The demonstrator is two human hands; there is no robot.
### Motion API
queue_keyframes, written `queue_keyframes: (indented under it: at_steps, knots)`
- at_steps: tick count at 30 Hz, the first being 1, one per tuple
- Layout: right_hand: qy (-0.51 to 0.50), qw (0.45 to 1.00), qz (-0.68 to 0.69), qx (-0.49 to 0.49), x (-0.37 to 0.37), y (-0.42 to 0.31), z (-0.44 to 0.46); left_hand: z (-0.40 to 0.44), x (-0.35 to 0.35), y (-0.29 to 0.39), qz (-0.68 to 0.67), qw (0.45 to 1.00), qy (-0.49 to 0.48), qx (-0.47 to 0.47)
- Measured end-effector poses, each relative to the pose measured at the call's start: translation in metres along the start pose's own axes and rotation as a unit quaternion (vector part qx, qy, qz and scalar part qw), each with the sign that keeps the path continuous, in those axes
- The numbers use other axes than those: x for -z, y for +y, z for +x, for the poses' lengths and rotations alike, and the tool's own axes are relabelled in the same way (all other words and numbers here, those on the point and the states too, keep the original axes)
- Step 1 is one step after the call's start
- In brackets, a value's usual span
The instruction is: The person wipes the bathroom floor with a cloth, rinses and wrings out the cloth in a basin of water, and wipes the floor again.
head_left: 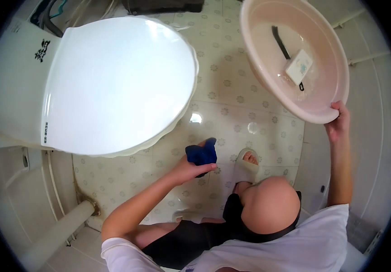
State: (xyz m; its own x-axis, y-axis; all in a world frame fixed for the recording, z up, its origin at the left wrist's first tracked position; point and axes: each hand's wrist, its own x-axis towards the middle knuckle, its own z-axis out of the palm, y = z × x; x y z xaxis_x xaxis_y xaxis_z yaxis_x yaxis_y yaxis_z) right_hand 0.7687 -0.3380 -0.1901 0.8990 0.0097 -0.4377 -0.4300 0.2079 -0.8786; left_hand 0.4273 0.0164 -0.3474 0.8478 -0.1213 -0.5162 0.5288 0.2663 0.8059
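My left hand (191,170) is closed around a crumpled dark blue cloth (202,155), held over the tiled floor. At the right, my right hand (339,121) grips the lower rim of a large pink basin (315,117), which is tilted so its inside faces me. Inside the basin lie a dark strip (280,42), a white rectangular item (299,67) with a small printed picture, and a small black loop (301,86) beside it. The inner surface of the basin looks wet.
A white toilet with its lid (118,86) down fills the left side. A thick pipe (62,231) runs at the lower left. A dark container (163,4) stands at the top. My slippered foot (248,165) is on the patterned floor (231,99).
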Motion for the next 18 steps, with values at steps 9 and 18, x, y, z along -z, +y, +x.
queue_keyframes:
  at_steps: [9, 18]
  knots:
    - [0.013, 0.997, 0.030, -0.071, 0.076, 0.121, 0.056, 0.042, -0.013, 0.004, -0.014, 0.999, 0.039, 0.022]
    - [-0.002, 0.984, 0.023, -0.176, 0.086, 0.253, 0.072, 0.042, -0.021, 0.016, -0.100, 0.984, 0.143, -0.026]
